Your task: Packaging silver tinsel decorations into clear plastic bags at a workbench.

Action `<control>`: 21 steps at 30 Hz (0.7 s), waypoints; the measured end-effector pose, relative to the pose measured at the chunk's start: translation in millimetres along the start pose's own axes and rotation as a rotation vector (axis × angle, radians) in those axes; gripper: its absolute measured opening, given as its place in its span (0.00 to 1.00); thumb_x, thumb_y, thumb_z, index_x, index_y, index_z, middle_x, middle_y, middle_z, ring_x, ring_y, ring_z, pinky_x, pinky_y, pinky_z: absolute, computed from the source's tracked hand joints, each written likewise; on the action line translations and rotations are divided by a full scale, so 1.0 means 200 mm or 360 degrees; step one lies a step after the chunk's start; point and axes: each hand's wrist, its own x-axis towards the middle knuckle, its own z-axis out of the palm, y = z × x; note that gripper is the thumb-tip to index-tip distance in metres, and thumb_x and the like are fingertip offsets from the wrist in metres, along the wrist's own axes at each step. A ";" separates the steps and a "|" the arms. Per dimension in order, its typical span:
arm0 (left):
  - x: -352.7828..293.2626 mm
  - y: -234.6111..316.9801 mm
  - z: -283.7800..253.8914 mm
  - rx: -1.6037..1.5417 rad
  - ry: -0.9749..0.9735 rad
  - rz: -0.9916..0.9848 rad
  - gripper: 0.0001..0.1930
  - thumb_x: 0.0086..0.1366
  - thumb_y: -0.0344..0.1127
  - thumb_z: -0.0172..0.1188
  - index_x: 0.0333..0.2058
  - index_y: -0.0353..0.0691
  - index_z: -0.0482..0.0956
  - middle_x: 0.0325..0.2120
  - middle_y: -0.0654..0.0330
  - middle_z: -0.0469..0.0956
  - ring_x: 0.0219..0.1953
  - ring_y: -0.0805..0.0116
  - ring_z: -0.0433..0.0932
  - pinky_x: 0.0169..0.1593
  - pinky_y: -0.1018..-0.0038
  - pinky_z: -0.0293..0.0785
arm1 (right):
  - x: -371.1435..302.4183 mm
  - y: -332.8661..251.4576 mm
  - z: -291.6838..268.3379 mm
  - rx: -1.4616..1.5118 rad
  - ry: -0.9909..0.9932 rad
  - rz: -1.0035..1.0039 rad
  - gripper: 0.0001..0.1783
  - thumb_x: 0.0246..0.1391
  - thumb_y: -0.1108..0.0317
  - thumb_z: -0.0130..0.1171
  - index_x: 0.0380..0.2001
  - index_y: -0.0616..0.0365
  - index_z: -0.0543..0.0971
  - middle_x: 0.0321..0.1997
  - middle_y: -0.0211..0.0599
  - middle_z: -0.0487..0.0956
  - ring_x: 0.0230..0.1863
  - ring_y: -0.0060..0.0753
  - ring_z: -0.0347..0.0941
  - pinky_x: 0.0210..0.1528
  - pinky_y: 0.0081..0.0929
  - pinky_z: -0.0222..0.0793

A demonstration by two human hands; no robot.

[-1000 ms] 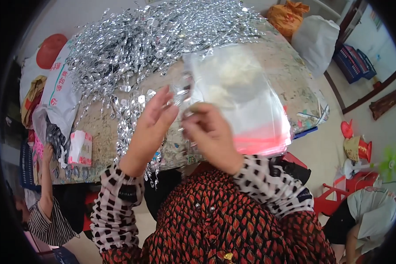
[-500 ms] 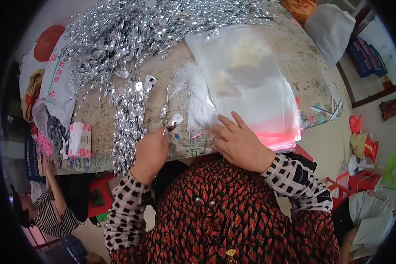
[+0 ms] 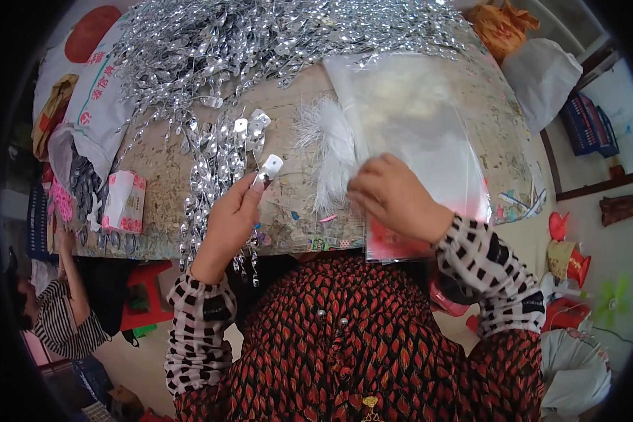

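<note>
My left hand (image 3: 230,219) is closed on a shiny silver twisted strand (image 3: 271,167). Its flat end tab, with a small hole, sticks up past my thumb, and its twisted length hangs below the hand over the table edge. Beside it lies a row of similar silver strands (image 3: 207,165). My right hand (image 3: 395,193) hovers over the left edge of a stack of clear plastic bags (image 3: 429,141) with a pink-red lower band. Its fingers are curled together, pointing left; what they pinch, if anything, is hidden. A bundle of white threads (image 3: 337,151) lies by the fingertips.
A large heap of silver strands (image 3: 260,42) covers the table's far side. A pink-and-white tissue box (image 3: 124,202) stands at the left, near a white sack (image 3: 105,105). Another person in a striped shirt (image 3: 67,323) sits at the left. A green fan (image 3: 612,299) is at the right.
My right hand has gone from spread fingers to curled ones, a little up and right. My left hand has shifted slightly left and up with the silver strand. The view has also moved a little.
</note>
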 end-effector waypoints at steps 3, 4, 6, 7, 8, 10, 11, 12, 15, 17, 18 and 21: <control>0.03 0.07 -0.01 -0.0316 -0.0024 -0.0162 0.16 0.69 0.41 0.49 0.49 0.38 0.74 0.18 0.70 0.69 0.19 0.82 0.66 0.24 0.82 0.64 | 0.17 0.09 0.04 -0.0199 -0.0060 0.0076 0.07 0.48 0.66 0.60 0.32 0.52 0.79 0.34 0.36 0.73 0.41 0.43 0.67 0.44 0.36 0.63; 0.02 0.05 -0.03 -0.0455 -0.0052 -0.0163 0.15 0.69 0.41 0.49 0.48 0.38 0.74 0.19 0.69 0.70 0.20 0.82 0.67 0.25 0.82 0.65 | 0.23 0.11 0.07 -0.0198 -0.0067 0.0063 0.07 0.48 0.66 0.60 0.32 0.52 0.79 0.34 0.36 0.73 0.41 0.43 0.67 0.44 0.36 0.63; 0.00 -0.01 -0.05 -0.0682 -0.0124 -0.0074 0.13 0.68 0.40 0.50 0.44 0.37 0.74 0.22 0.68 0.72 0.21 0.81 0.68 0.26 0.83 0.67 | 0.31 0.13 0.12 -0.0355 -0.0182 0.0008 0.07 0.48 0.66 0.60 0.33 0.50 0.79 0.36 0.34 0.73 0.43 0.42 0.66 0.45 0.37 0.62; 0.00 -0.02 -0.06 -0.0692 -0.0118 -0.0077 0.13 0.68 0.40 0.50 0.44 0.37 0.74 0.22 0.68 0.72 0.21 0.81 0.68 0.26 0.83 0.67 | 0.33 0.16 0.15 -0.0358 -0.0191 0.0002 0.07 0.48 0.66 0.60 0.33 0.50 0.79 0.36 0.34 0.73 0.43 0.42 0.66 0.45 0.37 0.62; -0.02 -0.01 -0.07 -0.0864 -0.0148 -0.0169 0.14 0.68 0.40 0.50 0.45 0.36 0.74 0.21 0.68 0.72 0.20 0.81 0.68 0.25 0.83 0.66 | 0.35 0.17 0.17 -0.0436 -0.0232 -0.0068 0.07 0.48 0.67 0.59 0.33 0.49 0.79 0.36 0.33 0.72 0.44 0.41 0.66 0.45 0.37 0.62; -0.04 0.00 -0.08 -0.1045 -0.0171 -0.0260 0.14 0.68 0.40 0.51 0.45 0.35 0.73 0.20 0.68 0.71 0.19 0.80 0.68 0.23 0.83 0.65 | 0.38 0.19 0.21 -0.0516 -0.0278 -0.0146 0.06 0.48 0.68 0.59 0.33 0.48 0.79 0.37 0.32 0.72 0.45 0.41 0.65 0.45 0.38 0.62; -0.04 0.00 -0.09 -0.1118 -0.0235 -0.0311 0.14 0.66 0.39 0.53 0.44 0.35 0.73 0.19 0.68 0.70 0.18 0.80 0.68 0.22 0.83 0.64 | 0.39 0.19 0.22 -0.0420 -0.0348 -0.0124 0.05 0.49 0.68 0.57 0.31 0.50 0.78 0.38 0.34 0.72 0.45 0.42 0.65 0.45 0.39 0.61; -0.04 0.01 -0.09 -0.1191 -0.0301 -0.0360 0.13 0.65 0.38 0.55 0.43 0.35 0.73 0.19 0.69 0.69 0.17 0.80 0.67 0.20 0.82 0.63 | 0.40 0.20 0.22 -0.0325 -0.0418 -0.0100 0.04 0.50 0.68 0.55 0.30 0.51 0.77 0.38 0.35 0.72 0.45 0.43 0.65 0.46 0.40 0.60; 0.00 0.07 -0.05 -0.1032 -0.0258 -0.0481 0.12 0.62 0.35 0.58 0.41 0.36 0.73 0.18 0.70 0.67 0.15 0.81 0.65 0.18 0.81 0.62 | 0.37 0.19 0.22 0.0048 -0.0266 -0.0041 0.02 0.51 0.70 0.56 0.30 0.53 0.75 0.35 0.34 0.72 0.43 0.42 0.65 0.46 0.36 0.60; 0.05 0.10 0.00 -0.1062 -0.0268 -0.0502 0.10 0.60 0.33 0.59 0.39 0.37 0.73 0.17 0.71 0.66 0.14 0.82 0.64 0.17 0.81 0.61 | 0.34 0.17 0.21 0.0163 -0.0231 -0.0025 0.02 0.51 0.70 0.56 0.30 0.54 0.74 0.34 0.34 0.72 0.42 0.42 0.66 0.46 0.36 0.60; 0.07 0.11 0.03 -0.1006 -0.0285 -0.0444 0.10 0.60 0.33 0.59 0.39 0.37 0.73 0.17 0.71 0.66 0.14 0.82 0.64 0.17 0.81 0.61 | 0.33 0.17 0.20 0.0278 -0.0183 -0.0008 0.02 0.52 0.70 0.56 0.30 0.54 0.74 0.33 0.35 0.72 0.41 0.41 0.66 0.45 0.36 0.60; 0.12 0.16 0.10 -0.0868 -0.0301 -0.0378 0.09 0.60 0.34 0.59 0.38 0.38 0.74 0.17 0.71 0.66 0.14 0.82 0.64 0.16 0.81 0.61 | 0.29 0.15 0.20 0.0397 -0.0062 -0.0004 0.03 0.53 0.69 0.56 0.31 0.54 0.74 0.32 0.34 0.72 0.40 0.40 0.66 0.46 0.35 0.59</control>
